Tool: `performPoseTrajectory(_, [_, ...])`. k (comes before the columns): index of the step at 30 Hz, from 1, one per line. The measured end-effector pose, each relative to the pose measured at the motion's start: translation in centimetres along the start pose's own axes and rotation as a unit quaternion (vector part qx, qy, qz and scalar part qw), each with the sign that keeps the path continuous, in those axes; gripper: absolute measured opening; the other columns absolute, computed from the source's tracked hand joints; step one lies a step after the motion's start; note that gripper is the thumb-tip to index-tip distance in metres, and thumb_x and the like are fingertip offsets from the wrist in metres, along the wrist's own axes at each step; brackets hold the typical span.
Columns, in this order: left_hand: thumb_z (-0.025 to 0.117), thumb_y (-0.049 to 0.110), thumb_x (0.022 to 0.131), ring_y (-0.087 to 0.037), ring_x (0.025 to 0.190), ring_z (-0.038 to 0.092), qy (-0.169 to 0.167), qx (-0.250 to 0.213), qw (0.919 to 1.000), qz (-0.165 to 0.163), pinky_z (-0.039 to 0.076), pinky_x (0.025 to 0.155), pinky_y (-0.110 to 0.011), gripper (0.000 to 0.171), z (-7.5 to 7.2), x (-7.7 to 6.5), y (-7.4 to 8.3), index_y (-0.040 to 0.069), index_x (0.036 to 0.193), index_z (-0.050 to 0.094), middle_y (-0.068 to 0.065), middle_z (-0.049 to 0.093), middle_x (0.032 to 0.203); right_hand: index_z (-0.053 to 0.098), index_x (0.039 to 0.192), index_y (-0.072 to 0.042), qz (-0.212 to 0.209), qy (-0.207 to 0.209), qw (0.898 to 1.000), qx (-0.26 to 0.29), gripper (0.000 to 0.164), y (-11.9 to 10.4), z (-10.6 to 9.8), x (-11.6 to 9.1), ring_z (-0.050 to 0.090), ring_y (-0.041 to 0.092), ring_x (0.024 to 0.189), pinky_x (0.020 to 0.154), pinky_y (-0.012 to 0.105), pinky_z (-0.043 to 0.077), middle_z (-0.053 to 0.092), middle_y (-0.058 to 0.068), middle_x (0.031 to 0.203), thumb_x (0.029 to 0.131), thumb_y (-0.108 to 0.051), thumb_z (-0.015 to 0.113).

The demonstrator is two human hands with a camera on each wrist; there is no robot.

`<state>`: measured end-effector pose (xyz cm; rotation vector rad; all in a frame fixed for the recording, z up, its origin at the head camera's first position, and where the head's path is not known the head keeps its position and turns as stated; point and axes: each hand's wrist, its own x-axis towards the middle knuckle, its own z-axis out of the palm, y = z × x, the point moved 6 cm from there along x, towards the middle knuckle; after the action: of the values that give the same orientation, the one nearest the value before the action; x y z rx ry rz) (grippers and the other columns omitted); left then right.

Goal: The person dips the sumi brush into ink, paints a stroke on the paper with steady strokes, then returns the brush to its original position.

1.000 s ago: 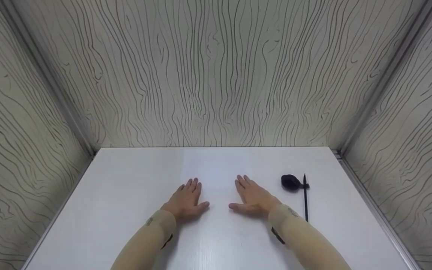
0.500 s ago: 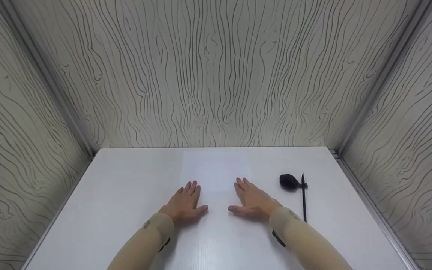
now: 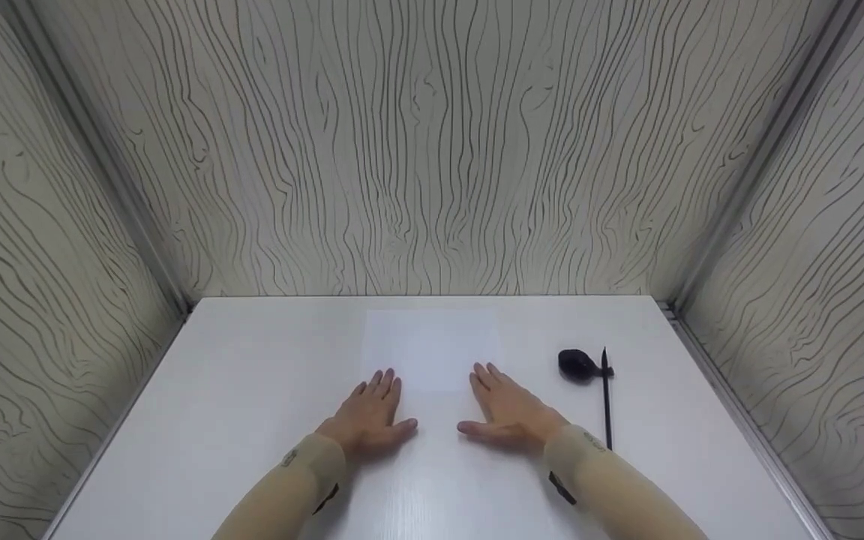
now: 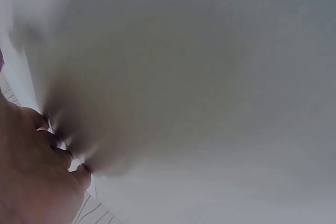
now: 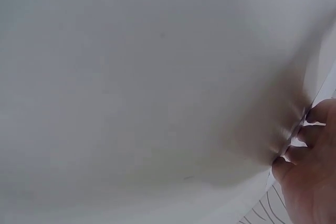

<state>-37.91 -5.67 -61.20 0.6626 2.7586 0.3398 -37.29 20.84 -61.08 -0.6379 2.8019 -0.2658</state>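
A thin white sheet of paper [image 3: 432, 349] lies flat on the white table [image 3: 252, 360], its outline faint. My left hand [image 3: 368, 416] rests palm down with straight fingers, fingertips on the sheet's near left corner. Mirroring it, my right hand [image 3: 511, 414] lays its fingertips on the near right corner, thumb spread inward. Both wrist views show the fingertips of the left hand [image 4: 39, 166] and right hand [image 5: 310, 161] touching the white surface from low down. Neither hand curls round anything.
Right of the right hand sits a rounded black object [image 3: 576, 364] with a short arm. A slim black stick with a pointed tip [image 3: 607, 405] lies across that arm, its lower end hidden by the sleeve. Patterned walls [image 3: 432, 150] enclose the table's back and sides.
Both hands have slid slightly toward me, and the paper has come with them. Its far edge now lies a little off the table's back edge. The black things stay put.
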Motion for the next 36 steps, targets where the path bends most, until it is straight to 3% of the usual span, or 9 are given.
performPoseTrajectory(19, [0.045, 0.075, 0.108, -0.037, 0.179, 0.017, -0.006, -0.009, 0.9999, 0.001, 0.021, 0.144, -0.061, 0.102, 0.1, -1.8, 0.7, 0.004, 0.178, 0.025, -0.016, 0.018, 0.19, 0.026, 0.177, -0.001, -0.017, 0.016, 0.999, -0.023, 0.113, -0.9, 0.5, -1.3, 0.021, 0.043, 0.177, 0.144, 0.057, 0.023, 0.02, 0.021, 0.188, 0.104, -0.084, 0.047])
performPoseTrajectory(36, [0.043, 0.079, 0.108, -0.039, 0.178, 0.021, -0.008, -0.001, 0.9999, 0.013, 0.024, 0.143, -0.061, 0.104, 0.9, -2.4, 1.3, 0.002, 0.177, 0.029, -0.018, 0.021, 0.189, 0.026, 0.177, -0.002, -0.014, 0.003, 0.999, -0.032, 0.112, -1.3, 0.9, -2.9, 0.02, 0.042, 0.177, 0.144, 0.057, 0.023, 0.019, 0.02, 0.189, 0.104, -0.086, 0.042])
